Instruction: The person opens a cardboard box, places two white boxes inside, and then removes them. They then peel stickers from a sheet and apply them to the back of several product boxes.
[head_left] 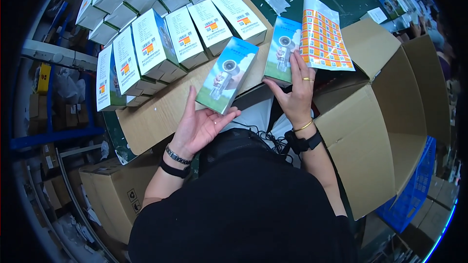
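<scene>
Shows lines of fine dark print (146, 26) on the white box sides (183, 51) in the row, with orange-and-white stickers (148, 49) beneath, too small to read. Repeats small code-like squares all across the orange-and-white sticker sheet (325, 39). Carries tiny lettering (239, 46), unreadable here, near the top of the tilted blue-and-green box (226, 78). Displays two square dark-outlined signs (132, 195) on the brown carton (102, 190) at lower left, with looping arrows in the upper.

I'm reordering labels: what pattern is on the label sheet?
An orange-and-white grid covers the sheet, best seen in the head view.
</scene>
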Demonstrator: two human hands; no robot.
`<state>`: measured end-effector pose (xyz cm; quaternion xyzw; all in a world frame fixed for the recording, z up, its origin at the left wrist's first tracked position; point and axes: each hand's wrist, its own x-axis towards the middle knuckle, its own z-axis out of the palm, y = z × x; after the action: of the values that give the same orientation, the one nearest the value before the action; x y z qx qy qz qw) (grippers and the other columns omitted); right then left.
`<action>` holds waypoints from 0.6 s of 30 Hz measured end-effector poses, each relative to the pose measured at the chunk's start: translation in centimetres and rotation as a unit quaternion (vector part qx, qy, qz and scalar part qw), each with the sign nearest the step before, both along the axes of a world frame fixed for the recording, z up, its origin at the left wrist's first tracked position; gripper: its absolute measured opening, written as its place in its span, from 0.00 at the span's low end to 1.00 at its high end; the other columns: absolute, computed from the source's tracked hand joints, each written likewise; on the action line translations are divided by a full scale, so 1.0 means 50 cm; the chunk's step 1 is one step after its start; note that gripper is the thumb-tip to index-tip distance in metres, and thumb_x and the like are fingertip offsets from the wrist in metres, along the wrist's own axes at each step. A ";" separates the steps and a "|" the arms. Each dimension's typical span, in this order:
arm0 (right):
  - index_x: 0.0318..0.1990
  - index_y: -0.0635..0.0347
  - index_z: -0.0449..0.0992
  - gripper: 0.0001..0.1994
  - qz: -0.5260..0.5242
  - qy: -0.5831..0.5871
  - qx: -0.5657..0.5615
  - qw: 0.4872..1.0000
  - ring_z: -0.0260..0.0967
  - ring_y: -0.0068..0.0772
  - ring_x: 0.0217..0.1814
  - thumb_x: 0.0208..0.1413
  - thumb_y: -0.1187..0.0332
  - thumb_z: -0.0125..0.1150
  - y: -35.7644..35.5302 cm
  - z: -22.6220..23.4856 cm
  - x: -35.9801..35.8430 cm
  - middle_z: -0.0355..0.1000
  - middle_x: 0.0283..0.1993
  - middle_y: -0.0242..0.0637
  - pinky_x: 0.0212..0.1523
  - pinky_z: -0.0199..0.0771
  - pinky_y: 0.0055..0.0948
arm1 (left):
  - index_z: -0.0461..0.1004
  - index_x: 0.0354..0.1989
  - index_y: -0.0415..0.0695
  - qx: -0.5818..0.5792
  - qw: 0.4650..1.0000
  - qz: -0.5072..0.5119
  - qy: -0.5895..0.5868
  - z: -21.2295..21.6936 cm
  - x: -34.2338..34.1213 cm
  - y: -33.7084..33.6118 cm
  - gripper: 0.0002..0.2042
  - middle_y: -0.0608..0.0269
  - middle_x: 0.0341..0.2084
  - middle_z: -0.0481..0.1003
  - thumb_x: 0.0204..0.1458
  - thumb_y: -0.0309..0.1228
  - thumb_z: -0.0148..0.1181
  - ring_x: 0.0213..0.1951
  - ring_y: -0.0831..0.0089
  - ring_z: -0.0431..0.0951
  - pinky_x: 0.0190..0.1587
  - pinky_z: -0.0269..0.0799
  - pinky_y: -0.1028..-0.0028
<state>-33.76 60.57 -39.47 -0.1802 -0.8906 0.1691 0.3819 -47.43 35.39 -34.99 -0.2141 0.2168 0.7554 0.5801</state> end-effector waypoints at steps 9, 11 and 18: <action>0.66 0.67 0.75 0.38 0.029 0.042 -0.017 0.999 0.69 0.51 0.69 0.46 0.64 0.86 -0.017 0.009 0.009 0.71 0.71 0.48 0.68 0.71 0.44 | 0.46 0.73 0.21 0.010 0.978 -0.100 0.180 -0.030 0.000 0.089 0.52 0.23 0.66 0.61 0.67 0.68 0.44 0.67 0.35 0.71 0.65 0.80 0.54; 0.64 0.67 0.77 0.36 0.034 0.051 -0.032 0.998 0.71 0.50 0.68 0.46 0.66 0.85 -0.020 0.010 0.017 0.73 0.69 0.47 0.68 0.72 0.43 | 0.45 0.72 0.18 0.014 0.982 -0.133 0.133 -0.042 -0.003 0.113 0.54 0.21 0.63 0.66 0.66 0.69 0.43 0.61 0.37 0.78 0.60 0.84 0.56; 0.63 0.67 0.78 0.35 0.072 0.057 -0.053 0.994 0.74 0.48 0.66 0.46 0.69 0.84 -0.033 0.012 0.041 0.75 0.68 0.45 0.66 0.74 0.42 | 0.58 0.67 0.19 -0.096 0.914 -0.234 0.318 -0.031 -0.017 0.141 0.49 0.30 0.46 0.80 0.68 0.66 0.47 0.40 0.48 0.88 0.40 0.88 0.61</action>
<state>-31.73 58.89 -38.89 -0.1258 -0.8677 0.2529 0.4092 -48.27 42.41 -36.53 0.0398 0.5057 0.6018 0.6169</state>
